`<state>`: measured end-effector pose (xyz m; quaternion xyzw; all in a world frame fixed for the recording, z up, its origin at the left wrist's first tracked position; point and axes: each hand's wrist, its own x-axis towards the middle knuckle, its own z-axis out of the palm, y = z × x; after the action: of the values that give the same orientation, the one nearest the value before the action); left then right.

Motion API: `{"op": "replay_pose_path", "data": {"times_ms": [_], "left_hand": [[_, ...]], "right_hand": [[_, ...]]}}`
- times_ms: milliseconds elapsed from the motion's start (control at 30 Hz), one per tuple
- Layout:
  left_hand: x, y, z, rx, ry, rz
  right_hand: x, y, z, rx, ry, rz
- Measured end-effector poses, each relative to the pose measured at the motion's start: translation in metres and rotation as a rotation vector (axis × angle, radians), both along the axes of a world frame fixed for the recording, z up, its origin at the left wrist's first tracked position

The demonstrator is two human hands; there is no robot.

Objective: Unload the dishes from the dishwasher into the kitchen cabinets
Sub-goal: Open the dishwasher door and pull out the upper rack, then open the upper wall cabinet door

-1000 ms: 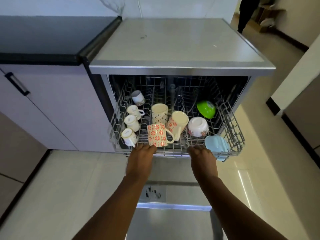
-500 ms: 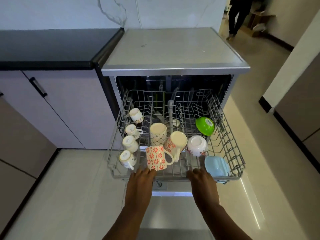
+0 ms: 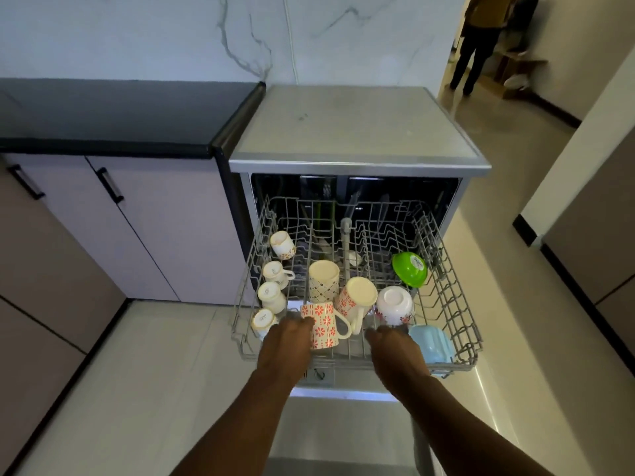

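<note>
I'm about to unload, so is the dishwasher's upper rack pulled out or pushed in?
Pulled out: the upper rack extends well past the dishwasher front, its mugs exposed from above.

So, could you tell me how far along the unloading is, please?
Done: the rack is pulled out. In hand: left hand at the flowered mug, right hand over the rack's front; neither grip is clear. Left: every cup, mug and the green bowl.

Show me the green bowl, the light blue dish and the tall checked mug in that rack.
green bowl (image 3: 409,269): head view, on its upturned outer side.
light blue dish (image 3: 433,343): head view, on its curved back.
tall checked mug (image 3: 323,285): head view, on its patterned side.
</note>
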<state>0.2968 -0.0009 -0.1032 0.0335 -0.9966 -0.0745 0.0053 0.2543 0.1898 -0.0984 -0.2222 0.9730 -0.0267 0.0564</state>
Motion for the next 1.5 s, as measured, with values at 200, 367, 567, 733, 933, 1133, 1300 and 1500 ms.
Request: {"op": "replay_pose_path", "data": {"times_ms": [200,367,567,733,933,1133,1300,1500], "left_hand": [[0.034,-0.031,0.136,-0.027,0.113,-0.112],[0.081,-0.087,0.275,-0.082,0.267,-0.048],[0.116,-0.155,0.452,-0.245,0.432,0.007],[0.12,-0.225,0.572,-0.351,0.671,0.091],[0.102,-0.318,0.639,-0.499,0.838,0.07],[0.051,-0.412,0.67,-0.498,0.877,0.046],[-0.005,-0.475,0.671,-0.414,0.926,0.026],[-0.078,-0.562,0.674,-0.317,1.018,0.015]], "right_hand": [[0.024,-0.038,0.117,0.061,0.025,0.245],[0.036,-0.094,0.246,0.076,0.144,0.428],[0.05,-0.179,0.402,-0.001,0.411,0.584],[0.047,-0.247,0.526,-0.084,0.592,0.66],[0.011,-0.316,0.604,-0.148,0.811,0.67],[-0.039,-0.408,0.641,-0.284,0.93,0.647],[-0.086,-0.488,0.652,-0.362,0.925,0.633],[-0.145,-0.563,0.664,-0.408,0.997,0.652]]}}
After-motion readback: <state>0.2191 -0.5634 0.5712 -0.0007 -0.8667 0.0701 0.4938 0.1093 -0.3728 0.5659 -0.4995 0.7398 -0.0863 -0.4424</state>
